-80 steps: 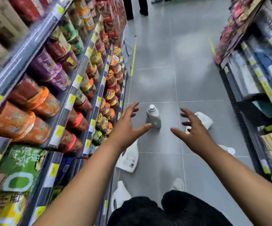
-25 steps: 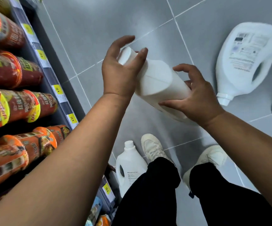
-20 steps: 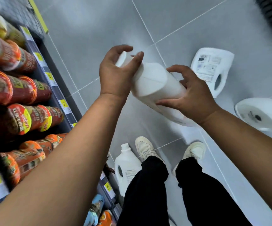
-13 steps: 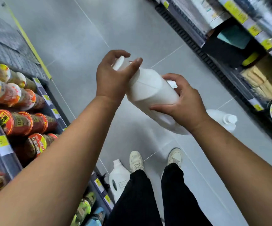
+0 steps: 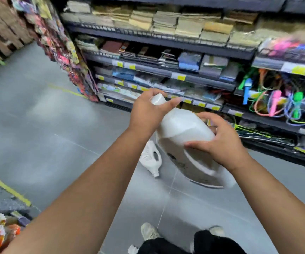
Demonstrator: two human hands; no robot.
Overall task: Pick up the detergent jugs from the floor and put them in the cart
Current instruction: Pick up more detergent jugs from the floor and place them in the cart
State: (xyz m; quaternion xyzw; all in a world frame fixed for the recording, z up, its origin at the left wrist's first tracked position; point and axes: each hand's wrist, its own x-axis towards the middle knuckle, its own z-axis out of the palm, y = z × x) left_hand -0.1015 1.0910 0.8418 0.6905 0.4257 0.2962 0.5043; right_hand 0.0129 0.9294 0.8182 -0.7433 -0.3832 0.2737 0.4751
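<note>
I hold a white detergent jug (image 5: 182,132) tilted in the air in front of me, cap pointing up and left. My left hand (image 5: 146,114) wraps around its neck just under the cap. My right hand (image 5: 221,143) grips the body near the handle. A second white jug (image 5: 150,159) lies on its side on the grey floor below my hands, cap toward me. No cart is in view.
Dark shelving (image 5: 166,74) full of stationery and coloured cords runs along the right and far side. A rack of colourful packets (image 5: 63,52) stands at the shelf's left end. Grey tile floor (image 5: 38,134) lies to the left. My shoes (image 5: 148,231) are at the bottom.
My view has swung right, away from the noodle shelves toward the stationery shelves. Both hands keep the same hold on the jug. Earlier I reached for it on the floor and lifted it.
</note>
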